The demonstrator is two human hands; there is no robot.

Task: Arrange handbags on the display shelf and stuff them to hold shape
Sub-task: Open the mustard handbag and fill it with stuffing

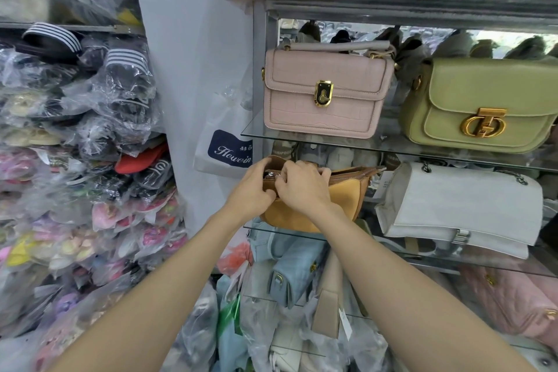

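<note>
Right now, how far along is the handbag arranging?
Looks done: the pink bag and green bag stand upright on the upper glass shelf. In hand: both the left hand and right hand grip the tan bag at its zipper. Left: the white bag leans tilted.

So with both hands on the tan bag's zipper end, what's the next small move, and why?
Probably draw the zipper along: the left hand and right hand grip the tan crossbody bag at its zipper end, and its top looks partly open on the glass shelf.
</note>
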